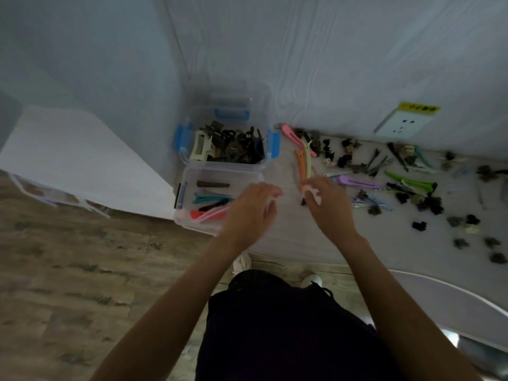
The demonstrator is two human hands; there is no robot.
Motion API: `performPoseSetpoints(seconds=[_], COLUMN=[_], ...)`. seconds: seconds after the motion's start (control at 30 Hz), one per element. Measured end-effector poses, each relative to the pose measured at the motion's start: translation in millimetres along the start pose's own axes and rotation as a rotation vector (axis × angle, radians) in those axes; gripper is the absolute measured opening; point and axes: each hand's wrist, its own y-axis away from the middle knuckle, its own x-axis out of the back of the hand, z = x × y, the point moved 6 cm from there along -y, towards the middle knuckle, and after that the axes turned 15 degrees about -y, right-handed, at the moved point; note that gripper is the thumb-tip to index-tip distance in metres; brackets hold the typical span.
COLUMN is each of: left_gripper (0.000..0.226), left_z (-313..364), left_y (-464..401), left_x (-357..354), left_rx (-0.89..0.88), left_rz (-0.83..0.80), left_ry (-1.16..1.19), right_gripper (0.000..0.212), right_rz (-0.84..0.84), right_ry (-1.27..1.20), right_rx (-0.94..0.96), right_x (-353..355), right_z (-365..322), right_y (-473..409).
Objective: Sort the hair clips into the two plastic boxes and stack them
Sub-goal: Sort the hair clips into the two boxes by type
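Both hands hover mid-frame: left hand (pixel 251 207) loosely spread, right hand (pixel 325 200) grip pinching an orange clip (pixel 301 167) that could slip before reaching the near box (pixel 189 224).

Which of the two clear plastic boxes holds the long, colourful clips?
The nearer clear plastic box, beside the left hand: it holds long flat clips in teal, black, pink and red. The farther clear box with blue latches holds mostly dark claw clips.

We see a pale table (pixel 288 243) carrying two clear boxes (pixel 220 188) just left of our hands. Right of our grip lie scattered hair clips (pixel 412 185), some seemingly small claw clips, though blurred.
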Motion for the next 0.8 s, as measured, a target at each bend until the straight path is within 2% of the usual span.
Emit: performPoseSetpoints(seconds=[0.07, 0.13, 0.27, 0.37, 0.57, 0.7, 0.8], left_gripper=[0.037, 0.046, 0.050, 0.046, 0.036, 0.023, 0.025], left_z=[24, 39, 28, 21, 41, 54, 49], left_y=[0, 2, 4, 10, 4, -19, -26], left_x=[-35, -65, -108, -128, -133, -138, -135], left_rx=[-0.108, -0.136, 0.007, 0.096, 0.107, 0.037, 0.067], left_rz=[-0.168, -0.266, -0.354, -0.437, -0.346, -0.327, -0.235], left_ry=[-0.036, -0.052, -0.235, -0.340, -0.124, -0.087, -0.055], right_gripper=[0.025, 0.032, 0.047, 0.049, 0.045, 0.026, 0.021], right_rz=[-0.045, -0.115, -0.310, -0.349, -0.375, -0.309, -0.241], right_ry=[0.097, 0.173, 0.418, 0.421, 0.346, 0.301, 0.298], right_rx=[-0.090, -0.129, -0.120, -0.089, -0.077, -0.055, -0.079], right_x=[8, 9, -2, 0, 22, 42, 51], right_z=[36, 64, 99, 112, 129, 136, 135], right_y=[8, 12, 18, 26, 36, 33, 25])
